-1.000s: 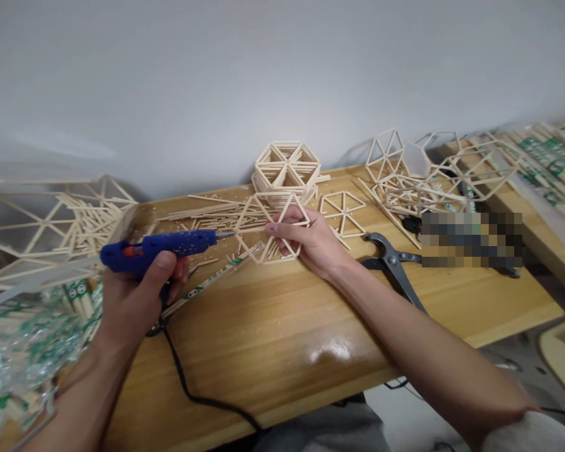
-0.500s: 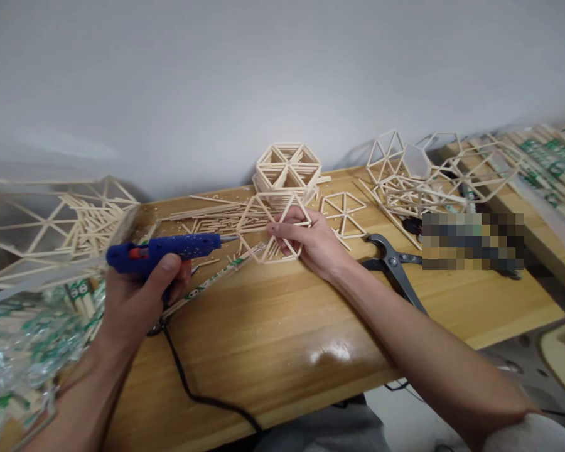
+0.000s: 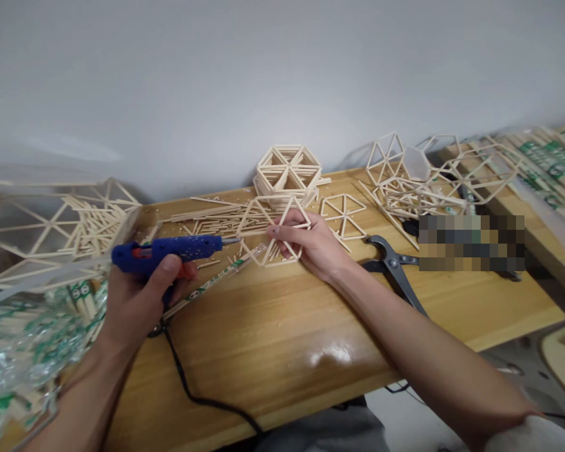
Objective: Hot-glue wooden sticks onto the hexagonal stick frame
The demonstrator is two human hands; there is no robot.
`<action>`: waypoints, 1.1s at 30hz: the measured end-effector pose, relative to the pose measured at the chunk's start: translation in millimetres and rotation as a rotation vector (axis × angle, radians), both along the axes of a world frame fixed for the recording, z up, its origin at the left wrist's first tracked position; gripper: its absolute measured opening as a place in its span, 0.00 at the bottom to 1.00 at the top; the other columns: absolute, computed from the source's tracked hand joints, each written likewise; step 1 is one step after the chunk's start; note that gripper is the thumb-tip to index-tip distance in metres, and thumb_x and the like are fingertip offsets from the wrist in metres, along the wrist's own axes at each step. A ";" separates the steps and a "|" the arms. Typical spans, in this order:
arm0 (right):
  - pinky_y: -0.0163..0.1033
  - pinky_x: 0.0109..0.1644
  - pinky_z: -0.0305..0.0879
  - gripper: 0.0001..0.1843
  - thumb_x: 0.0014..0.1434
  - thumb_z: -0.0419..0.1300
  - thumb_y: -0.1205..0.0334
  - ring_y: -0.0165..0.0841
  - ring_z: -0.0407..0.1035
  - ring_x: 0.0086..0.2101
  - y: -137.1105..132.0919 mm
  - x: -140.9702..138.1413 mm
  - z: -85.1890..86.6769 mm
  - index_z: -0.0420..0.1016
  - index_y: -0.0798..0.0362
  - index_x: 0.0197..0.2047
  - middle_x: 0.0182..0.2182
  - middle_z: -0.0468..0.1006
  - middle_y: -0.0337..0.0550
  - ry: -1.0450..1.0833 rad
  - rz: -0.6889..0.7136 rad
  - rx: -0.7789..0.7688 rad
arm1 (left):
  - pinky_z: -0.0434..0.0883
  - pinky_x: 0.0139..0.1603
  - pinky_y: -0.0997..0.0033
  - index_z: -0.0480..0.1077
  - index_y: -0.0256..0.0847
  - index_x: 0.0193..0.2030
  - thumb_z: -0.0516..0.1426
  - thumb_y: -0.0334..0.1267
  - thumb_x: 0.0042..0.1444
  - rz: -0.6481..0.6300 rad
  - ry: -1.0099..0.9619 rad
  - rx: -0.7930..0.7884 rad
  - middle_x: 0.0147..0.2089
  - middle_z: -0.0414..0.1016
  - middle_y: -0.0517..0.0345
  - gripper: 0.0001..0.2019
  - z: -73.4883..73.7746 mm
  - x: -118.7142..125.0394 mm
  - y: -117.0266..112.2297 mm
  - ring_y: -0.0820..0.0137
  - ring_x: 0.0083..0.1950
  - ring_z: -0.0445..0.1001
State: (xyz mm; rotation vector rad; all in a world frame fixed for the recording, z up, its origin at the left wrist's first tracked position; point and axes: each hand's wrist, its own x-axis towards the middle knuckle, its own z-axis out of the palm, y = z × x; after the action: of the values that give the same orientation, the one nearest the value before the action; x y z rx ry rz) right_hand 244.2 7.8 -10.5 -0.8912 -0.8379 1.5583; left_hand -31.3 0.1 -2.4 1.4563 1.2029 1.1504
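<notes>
My left hand (image 3: 139, 301) grips a blue hot glue gun (image 3: 169, 250), its metal nozzle pointing right. The nozzle tip sits a short way left of a hexagonal frame of thin wooden sticks (image 3: 275, 235) that lies on the wooden table (image 3: 282, 326). My right hand (image 3: 311, 242) pinches that frame at its right side, fingers closed around a stick. A black cord (image 3: 193, 392) runs from the gun down over the table's front edge.
A stack of finished stick hexagons (image 3: 288, 168) stands by the wall. Another flat hexagon (image 3: 343, 213) and black pliers (image 3: 393, 263) lie to the right. Open stick lattices (image 3: 424, 176) sit at the far right, loose sticks (image 3: 207, 216) behind the gun, and wrapped stick packs (image 3: 32, 326) at left.
The glue gun in my left hand has moved slightly right, bringing its nozzle nearer the frame. My right hand has kept its hold on the frame.
</notes>
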 end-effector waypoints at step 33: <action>0.33 0.23 0.59 0.16 0.43 0.81 0.55 0.27 0.65 0.20 -1.5 -1.5 6.5 0.81 0.53 0.27 0.22 0.78 0.37 -0.047 -0.005 -0.001 | 0.60 0.17 0.74 0.79 0.40 0.31 0.63 0.54 0.63 -0.023 0.110 0.008 0.18 0.69 0.60 0.19 1.2 -3.3 -0.1 0.73 0.17 0.64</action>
State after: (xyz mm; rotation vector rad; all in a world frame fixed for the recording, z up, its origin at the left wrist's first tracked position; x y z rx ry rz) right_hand 242.7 6.3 -4.0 -0.9333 -0.8672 1.5384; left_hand -34.6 -0.1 -1.2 1.5524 1.2547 1.0725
